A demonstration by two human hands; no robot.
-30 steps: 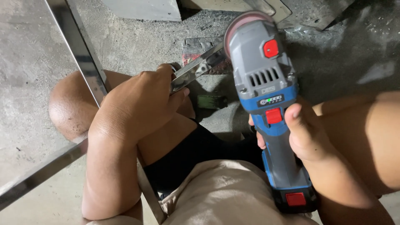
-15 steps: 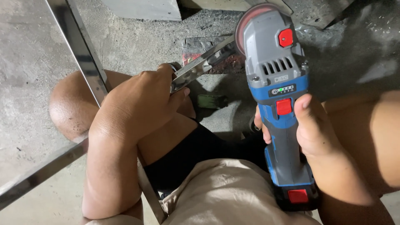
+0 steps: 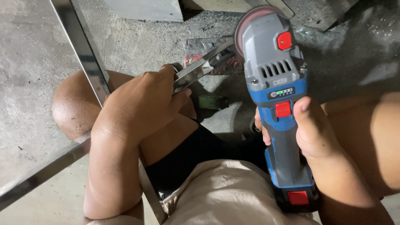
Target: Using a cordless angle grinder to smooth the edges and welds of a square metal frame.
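Steel, one shiny flat bar [image 3: 202, 66], sticks out forward from the closed left hand [image 3: 139, 106], its gripped end hidden. One blue-grey angle grinder [image 3: 280, 104] sits in the right hand's [image 3: 312, 133] wrapped fist; its disc [image 3: 250, 18], half hidden behind the body, meets the bar's far end.

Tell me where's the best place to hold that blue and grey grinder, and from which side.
Probably the narrow blue handle of the grinder, behind the red switch, coming from its right side as the right hand does. The handle is slim enough to wrap, and it sits far from the disc at the front, which is against the metal strip.
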